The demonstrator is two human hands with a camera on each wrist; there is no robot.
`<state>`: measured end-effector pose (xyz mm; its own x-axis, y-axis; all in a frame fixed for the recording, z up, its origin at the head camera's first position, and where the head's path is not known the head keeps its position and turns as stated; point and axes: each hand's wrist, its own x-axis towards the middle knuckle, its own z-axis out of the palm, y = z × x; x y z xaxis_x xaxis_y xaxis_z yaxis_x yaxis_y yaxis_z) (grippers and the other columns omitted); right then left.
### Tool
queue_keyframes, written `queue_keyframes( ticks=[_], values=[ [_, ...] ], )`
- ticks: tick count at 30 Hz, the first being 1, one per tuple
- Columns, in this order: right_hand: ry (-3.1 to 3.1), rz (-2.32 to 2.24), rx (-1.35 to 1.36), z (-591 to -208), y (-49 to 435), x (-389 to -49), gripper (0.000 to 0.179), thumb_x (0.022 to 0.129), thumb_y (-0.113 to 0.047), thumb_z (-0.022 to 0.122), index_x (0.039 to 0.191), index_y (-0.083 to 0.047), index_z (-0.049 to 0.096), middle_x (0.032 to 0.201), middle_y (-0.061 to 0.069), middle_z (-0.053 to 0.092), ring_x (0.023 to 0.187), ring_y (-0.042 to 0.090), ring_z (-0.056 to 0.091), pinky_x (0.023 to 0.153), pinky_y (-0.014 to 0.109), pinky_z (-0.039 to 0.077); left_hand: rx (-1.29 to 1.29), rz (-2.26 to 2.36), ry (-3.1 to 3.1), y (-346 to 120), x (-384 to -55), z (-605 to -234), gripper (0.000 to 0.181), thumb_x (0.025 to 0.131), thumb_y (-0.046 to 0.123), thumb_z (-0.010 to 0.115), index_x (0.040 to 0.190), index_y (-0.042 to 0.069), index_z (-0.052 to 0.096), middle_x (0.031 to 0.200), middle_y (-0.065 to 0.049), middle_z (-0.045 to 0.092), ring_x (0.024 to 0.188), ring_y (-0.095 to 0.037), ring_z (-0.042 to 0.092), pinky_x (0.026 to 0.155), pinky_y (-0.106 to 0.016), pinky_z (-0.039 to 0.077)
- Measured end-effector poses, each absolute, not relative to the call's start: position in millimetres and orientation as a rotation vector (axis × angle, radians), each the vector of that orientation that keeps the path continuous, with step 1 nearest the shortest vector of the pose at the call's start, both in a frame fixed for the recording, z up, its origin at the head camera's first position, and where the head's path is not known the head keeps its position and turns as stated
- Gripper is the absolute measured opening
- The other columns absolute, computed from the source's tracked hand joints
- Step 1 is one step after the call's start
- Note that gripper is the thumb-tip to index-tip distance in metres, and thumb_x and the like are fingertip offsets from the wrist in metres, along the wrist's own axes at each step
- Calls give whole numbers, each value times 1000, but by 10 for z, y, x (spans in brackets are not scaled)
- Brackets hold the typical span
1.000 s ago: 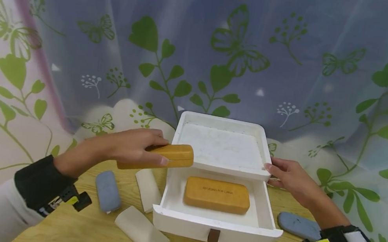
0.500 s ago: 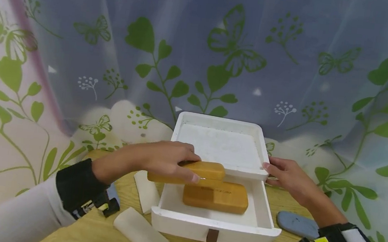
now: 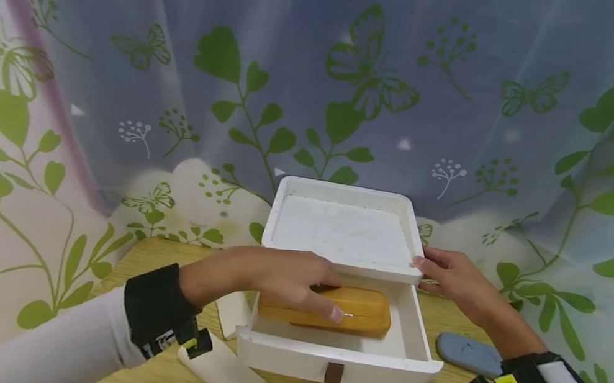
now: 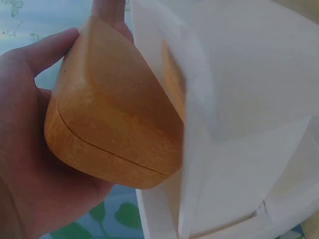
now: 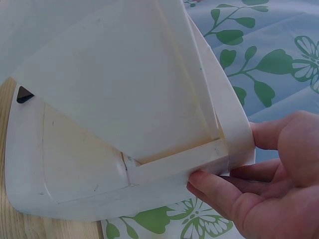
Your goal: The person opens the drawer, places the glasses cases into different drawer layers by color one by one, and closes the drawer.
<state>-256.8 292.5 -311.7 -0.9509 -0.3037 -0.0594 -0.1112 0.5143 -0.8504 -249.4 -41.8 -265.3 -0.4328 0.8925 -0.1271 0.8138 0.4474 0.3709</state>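
My left hand (image 3: 292, 280) grips a mustard-yellow glasses case (image 4: 114, 109) from above, thumb along its near side. It is over the pulled-out white drawer (image 3: 378, 374), which has a brown pull tab. A second mustard case (image 4: 173, 74) lies inside the drawer; in the head view the held one overlaps most of it. My right hand (image 3: 457, 282) pinches the right side of the white drawer box (image 3: 336, 232), thumb at the upper rim and fingers beneath it, as the right wrist view (image 5: 279, 179) shows. The box's top is a shallow tray.
A blue-grey case (image 3: 469, 354) lies on the wooden table (image 3: 154, 256) right of the drawer, close to my right forearm. Two cream, flat-looking pieces (image 3: 226, 370) lie to its left, partly behind my left wrist. A printed curtain (image 3: 317, 93) hangs behind the box.
My left hand has carried the glasses case rightward and down, from left of the box to over the drawer and the other case. The right hand keeps its hold on the box.
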Motion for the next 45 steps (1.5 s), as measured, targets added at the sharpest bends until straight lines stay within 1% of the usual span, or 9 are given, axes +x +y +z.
queue_keyframes(
  ticks=[6, 8, 14, 18, 23, 25, 34, 39, 45],
  values=[
    [2558, -1405, -338, -3113, 2907, -2571, 73, 110, -40, 50, 163, 2, 22, 161, 30, 39, 147, 48, 43, 111, 53, 47, 1478, 304, 2365, -344, -2466, -2736, 36, 100, 53, 55, 97, 19, 66, 78, 9, 53, 73, -5, 50, 72, -21, 42],
    [2559, -1403, -338, -3114, 2906, -2574, 72, 110, -40, 49, 163, 2, 22, 162, 30, 38, 147, 48, 43, 111, 53, 47, 1497, 265, 2371, -326, -2454, -2759, 37, 100, 53, 55, 97, 18, 65, 76, 8, 50, 71, -5, 48, 69, -21, 41],
    [2561, -1406, -343, -3115, 2911, -2571, 72, 111, -39, 48, 163, 3, 22, 161, 30, 38, 146, 48, 44, 110, 52, 48, 1427, 154, 2417, -292, -2409, -2818, 50, 101, 59, 53, 116, 14, 68, 88, 5, 52, 80, -7, 49, 76, -22, 43],
    [2556, -1412, -333, -3106, 2903, -2573, 73, 110, -40, 49, 164, 1, 22, 162, 29, 38, 147, 47, 44, 111, 52, 48, 1361, 161, 2432, -279, -2402, -2828, 50, 100, 60, 53, 116, 16, 68, 90, 4, 54, 81, -8, 53, 78, -24, 46],
    [2565, -1412, -315, -3117, 2903, -2580, 73, 110, -41, 50, 164, 0, 23, 162, 28, 38, 147, 47, 44, 110, 52, 48, 1302, 94, 2499, -232, -2369, -2824, 65, 97, 63, 56, 135, 11, 65, 111, 1, 60, 97, -9, 56, 94, -29, 51],
    [2568, -1411, -308, -3122, 2899, -2578, 73, 110, -41, 50, 164, -1, 23, 162, 28, 39, 146, 47, 45, 111, 53, 48, 1298, 51, 2530, -206, -2354, -2827, 66, 96, 63, 58, 137, 11, 64, 115, 0, 60, 98, -9, 56, 96, -30, 52],
    [2568, -1413, -306, -3139, 2903, -2574, 72, 110, -41, 49, 164, -1, 23, 162, 29, 38, 147, 46, 45, 111, 52, 48, 1391, -125, 2635, -129, -2353, -2850, 53, 87, 57, 70, 118, 14, 71, 100, 4, 61, 85, -10, 55, 74, -23, 48],
    [2571, -1415, -319, -3136, 2908, -2567, 72, 110, -40, 49, 164, 0, 22, 163, 29, 37, 147, 47, 44, 111, 53, 47, 1420, -158, 2669, -104, -2357, -2861, 46, 84, 55, 76, 109, 17, 73, 92, 8, 59, 81, -9, 54, 66, -21, 46],
    [2554, -1423, -321, -3128, 2905, -2563, 72, 111, -40, 48, 164, 0, 21, 163, 29, 36, 148, 47, 43, 112, 52, 46, 1441, -204, 2681, -56, -2347, -2852, 37, 81, 54, 82, 85, 21, 65, 80, 10, 55, 71, -8, 50, 56, -21, 41]
  ],
)
